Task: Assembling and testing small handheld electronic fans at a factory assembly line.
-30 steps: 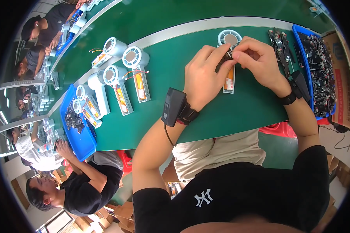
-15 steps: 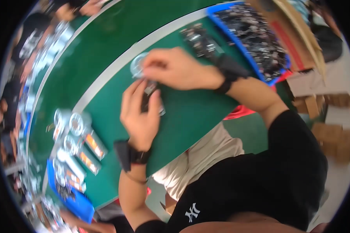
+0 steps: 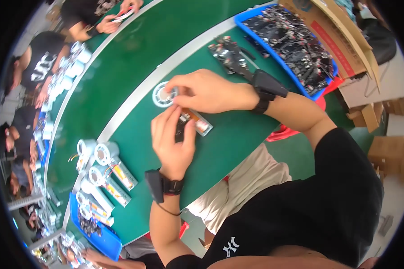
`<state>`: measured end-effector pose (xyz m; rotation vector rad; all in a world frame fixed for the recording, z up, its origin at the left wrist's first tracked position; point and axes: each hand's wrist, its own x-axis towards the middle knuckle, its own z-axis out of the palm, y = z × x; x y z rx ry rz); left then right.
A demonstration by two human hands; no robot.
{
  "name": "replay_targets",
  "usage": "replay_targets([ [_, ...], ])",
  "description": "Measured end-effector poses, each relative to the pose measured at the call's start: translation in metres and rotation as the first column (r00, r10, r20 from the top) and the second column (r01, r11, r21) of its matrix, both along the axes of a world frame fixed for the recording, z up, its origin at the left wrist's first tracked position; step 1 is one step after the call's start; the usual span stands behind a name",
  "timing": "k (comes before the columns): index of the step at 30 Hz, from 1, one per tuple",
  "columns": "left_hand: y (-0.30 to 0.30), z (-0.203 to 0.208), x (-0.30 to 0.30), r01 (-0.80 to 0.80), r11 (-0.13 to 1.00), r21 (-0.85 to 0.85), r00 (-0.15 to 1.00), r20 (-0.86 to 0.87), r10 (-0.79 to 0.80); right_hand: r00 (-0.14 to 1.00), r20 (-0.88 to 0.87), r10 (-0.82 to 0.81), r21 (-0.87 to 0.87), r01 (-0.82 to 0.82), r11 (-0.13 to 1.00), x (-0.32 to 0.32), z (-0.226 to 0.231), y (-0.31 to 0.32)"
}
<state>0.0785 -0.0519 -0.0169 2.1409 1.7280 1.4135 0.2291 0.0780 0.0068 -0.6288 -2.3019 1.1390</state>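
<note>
In front of me on the green table lies a white unit with a round, slotted head (image 3: 159, 95) and a long handle (image 3: 204, 127) showing orange inside. My left hand (image 3: 170, 150) is closed round a dark part (image 3: 181, 130) at the handle, fingertips near the round head. My right hand (image 3: 208, 92) reaches over from the right, its fingers pinched together between head and handle. What the right fingertips hold is hidden or too small to name. Several similar white units (image 3: 104, 153) with orange insides lie to the left.
Beyond my right hand sits a pile of dark parts (image 3: 231, 56), beside a blue tray (image 3: 321, 95) full of similar parts. A cardboard box (image 3: 345, 69) stands behind that tray. Another blue tray (image 3: 110, 244) is at the lower left. Other people work across the green surface (image 3: 134, 58).
The view has shifted and become sharper. Both my hands stay at the white unit, and more of its handle with the orange inside now shows below my right hand.
</note>
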Motion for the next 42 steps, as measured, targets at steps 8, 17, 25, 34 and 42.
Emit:
replay_targets([
  [8,0.001,-0.002,-0.002,0.045,0.999,0.005,0.994,0.103,-0.045,0.992,-0.076,0.1,0.128,-0.09,0.988,0.0,0.001,0.004],
  [17,0.001,-0.004,-0.006,0.013,0.998,-0.065,0.98,0.198,0.0,0.994,-0.015,0.105,-0.139,-0.106,0.985,0.003,0.01,0.002],
  [25,0.0,0.003,-0.022,0.049,0.992,-0.115,0.971,0.237,-0.02,0.993,-0.107,0.058,-0.361,-0.093,0.928,0.001,0.002,-0.006],
  [34,0.011,-0.004,-0.027,0.067,0.997,-0.049,0.951,0.306,-0.049,0.991,-0.135,-0.021,-0.432,-0.04,0.901,-0.002,0.001,-0.011],
  [42,0.008,-0.002,-0.034,0.138,0.985,-0.104,0.947,0.305,-0.1,0.994,-0.06,0.091,-0.422,-0.108,0.9,-0.001,0.0,0.001],
])
